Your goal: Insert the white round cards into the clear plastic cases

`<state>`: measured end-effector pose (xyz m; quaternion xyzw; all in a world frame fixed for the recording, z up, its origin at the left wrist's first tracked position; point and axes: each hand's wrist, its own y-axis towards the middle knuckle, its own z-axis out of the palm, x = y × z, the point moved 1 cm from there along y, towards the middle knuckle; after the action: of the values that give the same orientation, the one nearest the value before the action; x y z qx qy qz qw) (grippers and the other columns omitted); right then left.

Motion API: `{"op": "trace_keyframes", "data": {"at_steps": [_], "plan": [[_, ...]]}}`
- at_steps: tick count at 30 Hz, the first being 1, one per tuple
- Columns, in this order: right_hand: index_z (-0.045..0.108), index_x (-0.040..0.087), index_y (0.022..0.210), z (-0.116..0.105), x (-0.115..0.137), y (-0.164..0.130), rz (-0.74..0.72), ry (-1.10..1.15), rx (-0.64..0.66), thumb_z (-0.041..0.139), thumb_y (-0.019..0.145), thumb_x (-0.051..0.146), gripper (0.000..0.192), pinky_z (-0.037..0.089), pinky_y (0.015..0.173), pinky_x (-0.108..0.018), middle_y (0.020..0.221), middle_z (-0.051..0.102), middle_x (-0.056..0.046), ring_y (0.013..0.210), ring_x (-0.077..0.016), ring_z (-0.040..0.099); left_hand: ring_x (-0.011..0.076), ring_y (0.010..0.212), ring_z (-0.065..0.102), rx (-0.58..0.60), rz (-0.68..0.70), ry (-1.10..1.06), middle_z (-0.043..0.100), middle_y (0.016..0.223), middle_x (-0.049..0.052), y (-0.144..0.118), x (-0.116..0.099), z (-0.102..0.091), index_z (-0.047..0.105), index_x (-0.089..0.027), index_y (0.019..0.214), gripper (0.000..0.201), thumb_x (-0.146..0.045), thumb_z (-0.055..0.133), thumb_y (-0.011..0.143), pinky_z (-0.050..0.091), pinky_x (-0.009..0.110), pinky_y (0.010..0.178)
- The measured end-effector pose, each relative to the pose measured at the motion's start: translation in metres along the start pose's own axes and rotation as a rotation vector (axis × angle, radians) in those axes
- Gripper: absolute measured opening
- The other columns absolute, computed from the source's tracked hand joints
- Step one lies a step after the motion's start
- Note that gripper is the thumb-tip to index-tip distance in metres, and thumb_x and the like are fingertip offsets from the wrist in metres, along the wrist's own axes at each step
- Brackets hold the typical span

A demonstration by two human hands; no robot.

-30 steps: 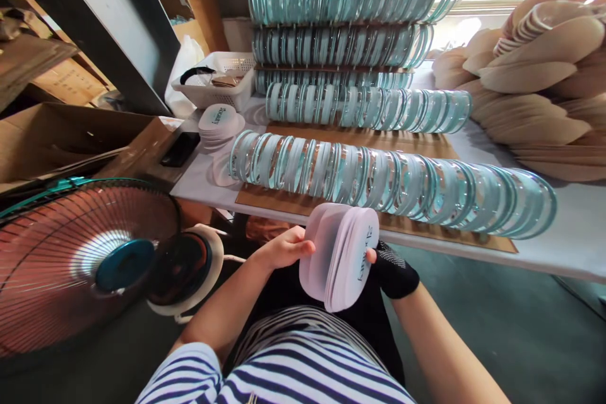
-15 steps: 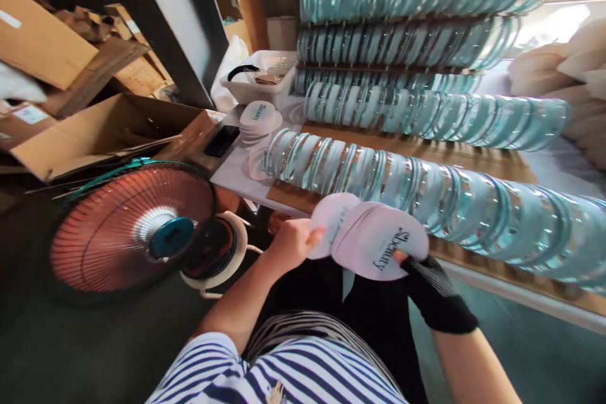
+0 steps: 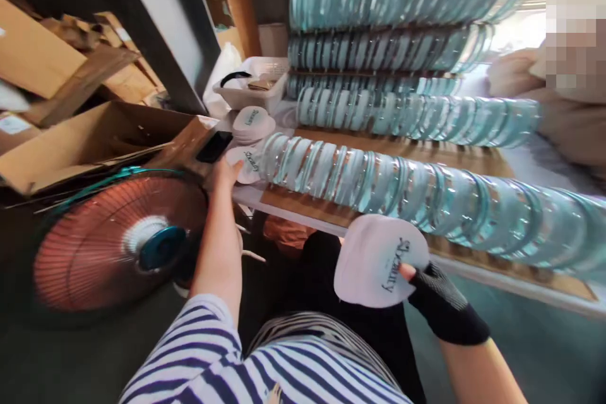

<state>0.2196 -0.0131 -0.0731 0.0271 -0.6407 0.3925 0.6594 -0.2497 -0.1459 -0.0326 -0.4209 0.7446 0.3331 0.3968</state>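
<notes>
My right hand [image 3: 438, 297], in a black fingerless glove, grips a stack of pale pink round printed sheets [image 3: 367, 262] above my lap, thumb on top across the dark lettering. My bare left hand [image 3: 226, 173] reaches to the table's left end. Its thumb lies on a similar round sheet [image 3: 247, 166], and its other fingers are hidden underneath. Just behind that sits another pile of these round sheets [image 3: 252, 123]. A long row of clear, bluish round plastic pieces [image 3: 341, 170] begins right beside the sheet under my left hand.
More rows of clear pieces [image 3: 416, 115] stand behind on brown cardboard [image 3: 326, 205]. A white basket [image 3: 269, 91] and a dark phone-like slab [image 3: 214, 146] are at the left end. A red fan [image 3: 108, 240] and an open carton [image 3: 95, 139] stand left.
My left hand has left the stack in front of me and moved left to the table end, with a round sheet under its thumb. My right hand keeps its stack, now slightly lower.
</notes>
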Motion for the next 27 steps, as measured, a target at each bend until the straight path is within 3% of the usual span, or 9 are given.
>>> {"op": "trace_keyframes", "data": {"at_steps": [3, 5, 7, 10, 12, 16, 20, 24, 27], "plan": [[0.071, 0.016, 0.098, -0.002, 0.002, 0.002, -0.024, 0.093, 0.002, 0.086, 0.060, 0.046, 0.051, 0.057, 0.081, -0.044, 0.100, 0.074, -0.013, 0.088, -0.0289, 0.069, 0.0490, 0.142, 0.025, -0.205, 0.110, 0.163, 0.026, 0.155, 0.027, -0.027, -0.011, 0.010, 0.054, -0.010, 0.130, 0.077, -0.039, 0.084, 0.066, 0.019, 0.063, 0.114], [0.072, 0.015, 0.097, -0.001, 0.005, 0.007, -0.056, 0.118, 0.014, 0.087, 0.057, 0.045, 0.051, 0.058, 0.081, -0.042, 0.099, 0.074, -0.013, 0.087, -0.0268, 0.069, 0.0408, 0.141, 0.032, -0.191, 0.294, 0.105, 0.034, 0.153, 0.020, -0.066, -0.029, 0.024, 0.052, -0.017, 0.136, 0.073, -0.051, 0.074, 0.075, 0.028, 0.055, 0.115], [0.072, 0.016, 0.098, 0.003, 0.010, 0.010, -0.081, 0.124, 0.048, 0.088, 0.056, 0.044, 0.053, 0.058, 0.082, -0.042, 0.101, 0.074, -0.012, 0.088, -0.0259, 0.069, 0.0349, 0.126, 0.052, 0.186, 0.364, -0.226, 0.050, 0.143, 0.015, -0.117, -0.050, 0.046, 0.055, -0.022, 0.135, 0.071, -0.063, 0.065, 0.078, 0.047, 0.047, 0.099], [0.071, 0.015, 0.100, 0.009, 0.017, 0.010, -0.093, 0.102, 0.130, 0.088, 0.058, 0.042, 0.053, 0.058, 0.082, -0.040, 0.102, 0.073, -0.012, 0.089, -0.0247, 0.069, 0.0361, 0.116, 0.060, 1.046, 0.105, -0.543, 0.062, 0.130, 0.016, -0.193, -0.072, 0.085, 0.057, -0.018, 0.134, 0.083, -0.063, 0.076, 0.067, 0.054, 0.044, 0.089], [0.070, 0.013, 0.104, 0.012, 0.020, 0.004, -0.069, 0.092, 0.257, 0.086, 0.062, 0.041, 0.052, 0.058, 0.081, -0.040, 0.101, 0.073, -0.014, 0.088, -0.0243, 0.070, 0.0360, 0.109, 0.064, 1.263, -0.135, -0.673, 0.068, 0.119, 0.017, -0.223, -0.075, 0.103, 0.064, -0.013, 0.126, 0.070, -0.052, 0.079, 0.070, 0.054, 0.043, 0.089], [0.066, 0.013, 0.118, 0.006, 0.020, -0.002, -0.045, 0.126, 0.592, 0.086, 0.061, 0.046, 0.068, 0.058, 0.083, -0.040, 0.101, 0.073, -0.014, 0.093, -0.0259, 0.069, 0.0372, 0.106, 0.066, 1.404, -0.427, -0.980, 0.070, 0.117, 0.016, -0.238, -0.069, 0.122, 0.069, -0.016, 0.119, 0.064, -0.035, 0.088, 0.061, 0.055, 0.046, 0.088], [0.066, 0.009, 0.115, -0.003, 0.017, 0.010, -0.093, 0.033, 0.474, 0.080, 0.066, 0.052, 0.067, 0.057, 0.086, -0.044, 0.106, 0.071, -0.017, 0.092, -0.0264, 0.070, 0.0345, 0.100, 0.069, 1.223, -0.565, -0.960, 0.073, 0.110, 0.014, -0.243, -0.059, 0.142, 0.071, -0.016, 0.112, 0.060, -0.034, 0.089, 0.058, 0.058, 0.043, 0.085], [0.059, 0.013, 0.129, -0.007, 0.018, 0.010, -0.515, -0.274, -0.200, 0.065, 0.081, 0.048, 0.060, 0.049, 0.102, -0.047, 0.127, 0.064, -0.017, 0.115, -0.0283, 0.062, 0.0339, 0.099, 0.070, 0.731, -0.380, -0.690, 0.075, 0.100, 0.014, -0.246, -0.055, 0.157, 0.073, -0.011, 0.102, 0.054, -0.039, 0.087, 0.058, 0.057, 0.044, 0.089], [0.048, 0.017, 0.142, -0.001, 0.016, -0.009, -0.795, -0.549, -0.500, 0.054, 0.090, 0.037, 0.056, 0.044, 0.109, -0.043, 0.140, 0.055, -0.014, 0.131, -0.0253, 0.051, 0.0327, 0.099, 0.070, 0.550, -0.275, -0.659, 0.076, 0.095, 0.012, -0.246, -0.065, 0.161, 0.073, -0.012, 0.100, 0.053, -0.040, 0.087, 0.057, 0.057, 0.043, 0.089]]}}
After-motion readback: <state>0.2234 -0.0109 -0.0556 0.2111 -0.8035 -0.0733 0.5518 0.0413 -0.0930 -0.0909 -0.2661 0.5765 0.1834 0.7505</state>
